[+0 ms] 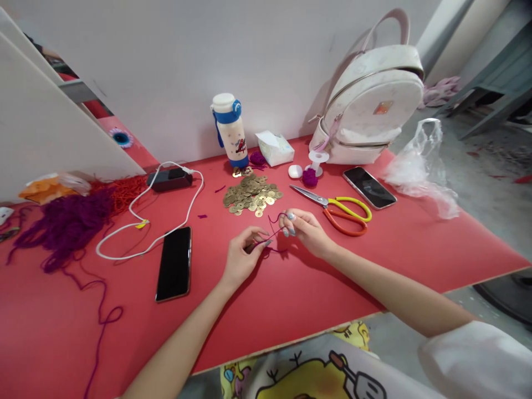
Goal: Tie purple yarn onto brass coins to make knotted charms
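Observation:
A short purple yarn strand runs between my two hands over the red tabletop. My left hand is closed, thumb and fingertips pinching one part of the strand. Opposite it, my right hand pinches the other part, and a loose end curls up beside its fingertips. Another yarn end hangs below the left fingertips. Just behind the hands lies a heap of brass-coloured coins with holes. To the right of the heap are scissors with one yellow and one orange handle, blades pointing left.
Left: purple yarn pile, red strands, white cable, black phone. Back: bottle, tissue pack, white spool, purple yarn ball, white backpack. Right: second phone, clear plastic bag.

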A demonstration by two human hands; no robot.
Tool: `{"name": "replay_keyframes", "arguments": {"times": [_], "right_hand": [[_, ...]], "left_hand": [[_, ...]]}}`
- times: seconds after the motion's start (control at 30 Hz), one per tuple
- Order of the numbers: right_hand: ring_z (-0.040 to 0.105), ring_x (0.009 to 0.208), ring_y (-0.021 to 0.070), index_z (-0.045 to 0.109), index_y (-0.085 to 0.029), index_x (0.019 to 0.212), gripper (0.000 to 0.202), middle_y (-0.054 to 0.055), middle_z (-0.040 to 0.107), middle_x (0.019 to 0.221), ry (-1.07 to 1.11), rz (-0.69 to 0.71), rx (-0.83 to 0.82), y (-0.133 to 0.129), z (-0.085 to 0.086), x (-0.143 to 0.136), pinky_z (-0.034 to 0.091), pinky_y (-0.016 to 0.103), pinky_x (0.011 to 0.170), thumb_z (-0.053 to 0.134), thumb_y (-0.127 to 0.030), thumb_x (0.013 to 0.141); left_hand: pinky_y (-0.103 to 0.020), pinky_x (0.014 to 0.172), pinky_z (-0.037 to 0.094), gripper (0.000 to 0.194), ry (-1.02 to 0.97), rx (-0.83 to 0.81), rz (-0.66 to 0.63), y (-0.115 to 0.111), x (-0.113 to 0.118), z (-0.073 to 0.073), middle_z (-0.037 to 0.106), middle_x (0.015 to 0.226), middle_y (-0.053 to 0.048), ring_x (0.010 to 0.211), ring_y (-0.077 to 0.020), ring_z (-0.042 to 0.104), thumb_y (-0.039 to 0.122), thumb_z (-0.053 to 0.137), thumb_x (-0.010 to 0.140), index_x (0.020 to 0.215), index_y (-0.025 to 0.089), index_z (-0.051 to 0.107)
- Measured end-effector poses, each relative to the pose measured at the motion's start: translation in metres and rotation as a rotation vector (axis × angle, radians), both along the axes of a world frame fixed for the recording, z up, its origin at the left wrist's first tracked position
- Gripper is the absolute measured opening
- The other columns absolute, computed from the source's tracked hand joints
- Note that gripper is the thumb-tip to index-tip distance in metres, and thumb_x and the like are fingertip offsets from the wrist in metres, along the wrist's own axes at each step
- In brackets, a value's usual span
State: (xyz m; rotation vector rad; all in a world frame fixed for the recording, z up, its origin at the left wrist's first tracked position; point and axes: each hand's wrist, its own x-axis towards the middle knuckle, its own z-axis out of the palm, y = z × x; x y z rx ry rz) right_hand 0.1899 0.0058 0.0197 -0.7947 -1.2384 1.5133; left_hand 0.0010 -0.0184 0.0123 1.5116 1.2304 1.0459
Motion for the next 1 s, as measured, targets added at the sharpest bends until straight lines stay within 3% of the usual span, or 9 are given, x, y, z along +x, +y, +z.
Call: {"name": "replay_keyframes", "arguments": {"times": [0.27,0.4,0.47,0.53,0.63,0.77,1.0], "right_hand": [[0.051,0.061,0.0110,0.058,-0.020,0.080,0.032,0.000,0.060,0.071,0.065,-0.126,-0.123,0.008,-0.006,0.000,0.043,0.023,0.057,0.062,-0.052,0.087],[0.060,0.066,0.0109,0.052,-0.025,0.097,0.030,0.000,0.067,0.092,0.086,-0.244,-0.117,0.010,-0.004,0.000,0.047,0.022,0.056,0.067,-0.047,0.083],[0.061,0.066,0.0110,0.049,-0.026,0.094,0.028,0.000,0.066,0.099,0.057,-0.291,-0.056,0.008,-0.003,0.000,0.047,0.022,0.055,0.065,-0.046,0.084],[0.059,0.065,0.0115,0.050,-0.024,0.086,0.024,0.000,0.064,0.093,-0.050,-0.279,0.028,0.005,-0.003,-0.001,0.046,0.023,0.055,0.060,-0.046,0.088],[0.055,0.064,0.0126,0.061,-0.021,0.084,0.023,0.001,0.060,0.079,-0.361,-0.136,0.184,-0.001,-0.009,-0.005,0.045,0.026,0.060,0.056,-0.042,0.093],[0.053,0.074,0.0151,0.070,-0.020,0.088,0.014,0.002,0.056,0.081,-0.725,0.004,0.414,-0.010,-0.017,-0.014,0.040,0.028,0.066,0.064,-0.033,0.090],[0.049,0.085,0.0191,0.060,-0.018,0.086,0.018,0.006,0.055,0.089,-0.681,-0.010,0.627,-0.012,-0.008,-0.012,0.042,0.034,0.080,0.047,-0.023,0.097]], "left_hand": [[-0.028,0.066,0.057,0.013,-0.041,-0.067,0.083,0.003,-0.003,-0.003,0.077,0.077,-0.007,0.070,-0.0212,0.072,0.030,0.074,0.072,0.075,0.018,0.077],[-0.029,0.066,0.056,0.017,-0.051,-0.092,0.158,0.003,-0.004,-0.004,0.077,0.074,-0.007,0.070,-0.0213,0.071,0.033,0.074,0.073,0.075,0.016,0.078],[-0.028,0.065,0.054,0.021,-0.058,-0.099,0.191,0.004,-0.005,-0.004,0.076,0.072,-0.007,0.068,-0.0207,0.070,0.036,0.074,0.073,0.076,0.016,0.078],[-0.028,0.064,0.053,0.022,-0.061,-0.071,0.209,0.005,-0.005,-0.003,0.075,0.072,-0.007,0.068,-0.0198,0.068,0.038,0.075,0.073,0.075,0.016,0.078],[-0.025,0.066,0.050,0.019,-0.076,0.025,0.169,0.006,-0.005,-0.003,0.072,0.078,-0.006,0.074,-0.0174,0.066,0.036,0.074,0.076,0.073,0.017,0.077],[-0.023,0.061,0.047,0.016,-0.086,0.082,0.127,0.005,-0.005,-0.002,0.066,0.076,-0.004,0.069,-0.0141,0.060,0.033,0.073,0.077,0.072,0.017,0.076],[-0.025,0.063,0.046,0.025,0.037,0.105,0.137,0.006,-0.007,0.000,0.067,0.072,-0.004,0.069,-0.0164,0.061,0.036,0.066,0.084,0.069,0.017,0.073]]}}
